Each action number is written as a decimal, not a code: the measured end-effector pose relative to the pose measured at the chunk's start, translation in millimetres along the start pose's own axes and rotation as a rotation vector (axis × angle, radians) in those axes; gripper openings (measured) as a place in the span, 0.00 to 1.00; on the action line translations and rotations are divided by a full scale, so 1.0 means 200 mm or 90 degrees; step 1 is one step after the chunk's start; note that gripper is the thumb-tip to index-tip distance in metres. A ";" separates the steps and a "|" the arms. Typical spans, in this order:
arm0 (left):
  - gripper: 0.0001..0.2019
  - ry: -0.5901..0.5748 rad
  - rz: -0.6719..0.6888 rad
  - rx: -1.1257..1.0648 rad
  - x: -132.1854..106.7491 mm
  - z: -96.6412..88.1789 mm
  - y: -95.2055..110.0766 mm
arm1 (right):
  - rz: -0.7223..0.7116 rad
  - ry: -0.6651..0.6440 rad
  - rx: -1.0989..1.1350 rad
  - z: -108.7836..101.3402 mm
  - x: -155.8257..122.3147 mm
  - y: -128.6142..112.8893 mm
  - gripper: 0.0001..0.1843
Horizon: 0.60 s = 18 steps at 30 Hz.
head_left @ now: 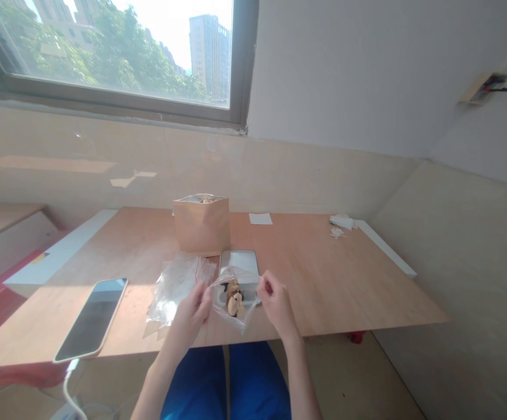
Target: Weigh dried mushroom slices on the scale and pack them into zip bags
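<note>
Left hand [191,315] and right hand [276,304] in narrow pinch, each holding one edge of clear zip bag [234,304]. Brown-and-cream pieces [234,298] inside bag, low down. Bag in front of flat white device [239,262]; contact unclear. Crumpled plastic bag [178,290] lying just left of left hand. Upright brown paper bag [201,226] behind device. Phone [91,319] on wooden table [323,286], far left, cable attached.

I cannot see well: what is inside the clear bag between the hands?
Several brown and cream pieces lie inside the clear bag. Pieces beneath the top ones are covered, and their exact kind cannot be told.
</note>
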<state>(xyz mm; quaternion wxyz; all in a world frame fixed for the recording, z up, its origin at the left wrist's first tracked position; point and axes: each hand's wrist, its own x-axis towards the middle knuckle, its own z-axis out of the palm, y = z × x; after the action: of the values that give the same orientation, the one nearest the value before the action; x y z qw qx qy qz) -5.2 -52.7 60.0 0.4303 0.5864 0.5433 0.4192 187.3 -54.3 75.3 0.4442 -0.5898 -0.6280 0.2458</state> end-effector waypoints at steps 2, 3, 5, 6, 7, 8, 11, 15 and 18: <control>0.17 0.000 -0.012 -0.054 0.00 0.01 0.00 | -0.011 -0.007 0.027 -0.01 -0.01 -0.02 0.15; 0.18 0.024 -0.022 -0.095 0.01 0.02 0.00 | -0.018 -0.012 0.047 0.00 -0.02 -0.04 0.15; 0.19 0.099 -0.045 -0.202 0.01 0.07 0.00 | -0.033 -0.022 0.101 0.02 -0.04 -0.08 0.15; 0.20 0.125 -0.061 -0.267 0.01 0.10 0.00 | -0.038 -0.025 0.131 0.03 -0.05 -0.10 0.15; 0.20 0.136 -0.079 -0.338 0.01 0.14 -0.01 | -0.040 -0.025 0.161 0.04 -0.05 -0.11 0.15; 0.20 0.130 -0.095 -0.411 0.00 0.17 -0.02 | -0.040 -0.025 0.189 0.05 -0.06 -0.12 0.15; 0.22 0.068 -0.155 -0.598 -0.03 0.27 -0.03 | -0.039 -0.053 0.226 0.07 -0.06 -0.13 0.16; 0.25 0.075 -0.212 -0.680 -0.07 0.31 -0.04 | -0.039 -0.038 0.129 0.07 -0.05 -0.11 0.09; 0.27 0.108 -0.179 -0.601 -0.06 0.30 -0.05 | -0.053 0.067 0.095 0.04 -0.04 -0.13 0.05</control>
<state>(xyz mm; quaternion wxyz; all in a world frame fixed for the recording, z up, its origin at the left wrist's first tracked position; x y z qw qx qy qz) 48.0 -66.8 33.0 0.6557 0.2126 0.4012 0.6032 166.1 -65.6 90.1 0.5294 -0.5404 -0.6076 0.2420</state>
